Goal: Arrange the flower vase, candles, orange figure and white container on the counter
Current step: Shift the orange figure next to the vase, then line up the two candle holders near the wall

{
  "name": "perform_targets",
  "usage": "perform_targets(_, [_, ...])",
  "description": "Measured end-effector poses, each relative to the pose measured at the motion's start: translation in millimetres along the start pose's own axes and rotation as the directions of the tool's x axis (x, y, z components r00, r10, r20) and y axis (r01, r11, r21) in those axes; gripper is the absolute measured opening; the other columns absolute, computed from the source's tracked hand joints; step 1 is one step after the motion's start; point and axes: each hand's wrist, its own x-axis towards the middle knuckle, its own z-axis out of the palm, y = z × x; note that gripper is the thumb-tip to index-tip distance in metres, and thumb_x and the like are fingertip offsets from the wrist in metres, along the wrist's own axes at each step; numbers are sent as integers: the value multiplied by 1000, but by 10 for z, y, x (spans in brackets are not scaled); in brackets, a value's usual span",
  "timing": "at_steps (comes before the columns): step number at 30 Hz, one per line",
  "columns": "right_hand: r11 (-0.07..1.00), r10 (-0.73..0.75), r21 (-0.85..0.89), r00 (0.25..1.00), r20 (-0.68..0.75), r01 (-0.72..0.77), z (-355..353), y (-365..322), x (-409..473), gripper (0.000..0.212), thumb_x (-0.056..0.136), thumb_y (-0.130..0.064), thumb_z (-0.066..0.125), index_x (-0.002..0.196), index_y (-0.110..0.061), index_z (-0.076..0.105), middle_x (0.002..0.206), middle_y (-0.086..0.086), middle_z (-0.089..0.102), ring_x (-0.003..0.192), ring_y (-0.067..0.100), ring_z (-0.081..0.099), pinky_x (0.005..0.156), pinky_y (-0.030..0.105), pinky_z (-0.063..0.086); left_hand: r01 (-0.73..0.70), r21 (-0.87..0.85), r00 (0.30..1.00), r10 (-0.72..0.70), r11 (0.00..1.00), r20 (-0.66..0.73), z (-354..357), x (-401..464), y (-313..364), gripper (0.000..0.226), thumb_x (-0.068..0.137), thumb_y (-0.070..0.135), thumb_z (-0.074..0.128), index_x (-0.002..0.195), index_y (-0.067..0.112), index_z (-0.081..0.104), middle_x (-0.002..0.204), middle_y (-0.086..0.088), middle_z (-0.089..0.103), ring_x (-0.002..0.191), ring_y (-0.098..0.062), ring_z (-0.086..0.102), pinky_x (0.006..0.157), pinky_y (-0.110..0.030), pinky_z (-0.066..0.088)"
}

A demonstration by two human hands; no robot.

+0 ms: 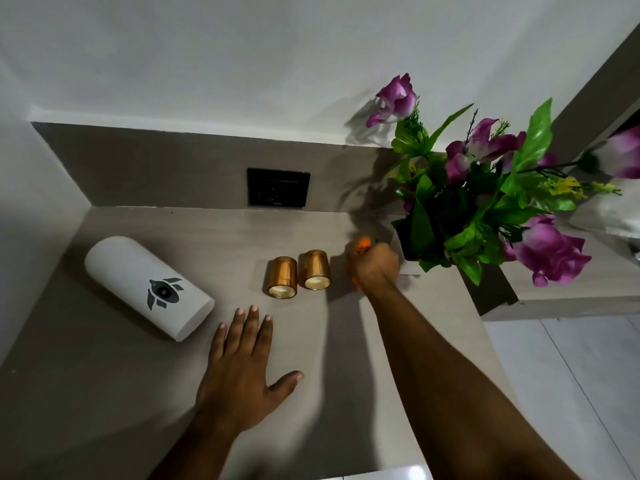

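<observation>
Beside the flower vase, right hand had its grip closed around the orange figure, mostly hidden. Left hand lay flat, fingers spread, on the desk. Two copper candles upright; white container on its side.

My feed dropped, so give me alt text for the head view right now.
The right hand is closed around the orange figure beside the flower vase; the left hand lies flat on the counter. Two copper candles stand mid-counter, the white container at left.
</observation>
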Motion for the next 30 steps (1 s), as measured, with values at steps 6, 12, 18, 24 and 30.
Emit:
perform_targets(6, [970, -107, -224, 994, -35, 96, -66, -143, 37, 37, 94, -33, 58, 114, -3, 66, 121, 19, 64, 113, 38, 60, 88, 42, 51, 8, -6, 999, -8, 1000, -46, 0, -1, 3, 100, 78, 83, 28, 146, 10, 29, 155, -14, 28, 144, -32, 21, 112, -48, 14])
perform_targets(12, [387, -723, -476, 580, 375, 790, 5, 1, -606, 55, 91, -15, 57, 143, -14, 40, 138, 18, 44, 122, 41, 45, 91, 48, 43, -1, -124, 984, -22, 992, -179, -277, 479, -55, 76, 83, 27, 59, 147, 15, 22, 152, -16, 35, 136, -35, 37, 102, -51, 43])
perform_targets(18, [21, -562, -572, 483, 671, 820, -59, -98, -338, 46, 97, -20, 51, 141, -11, 41, 148, 22, 33, 125, 42, 42, 94, 50, 45, -282, 238, 959, 283, 930, 28, -497, 1026, -117, 83, 78, 10, 69, 144, 23, 20, 157, -16, 21, 125, -44, 44, 85, -51, 53])
perform_targets(24, [183, -549, -502, 511, 661, 846, 55, -124, -292, 46, 93, -15, 57, 135, -3, 44, 139, 22, 34, 114, 44, 48, 87, 49, 49, -234, 354, 963, 266, 906, -44, -511, 1115, -78, 47, 70, 5, 69, 114, 9, 54, 129, -21, 53, 72, -31, 64, 56, -36, 56])
perform_targets(30, [586, -497, -323, 645, 581, 743, 109, -203, -443, 57, 79, -58, 64, 113, -13, 55, 125, 13, 35, 108, 36, 45, 80, 37, 42, 6, -60, 990, -15, 998, -144, -477, 1157, -187, 61, 67, 3, 73, 122, 11, 50, 130, -16, 49, 95, -40, 62, 75, -48, 58])
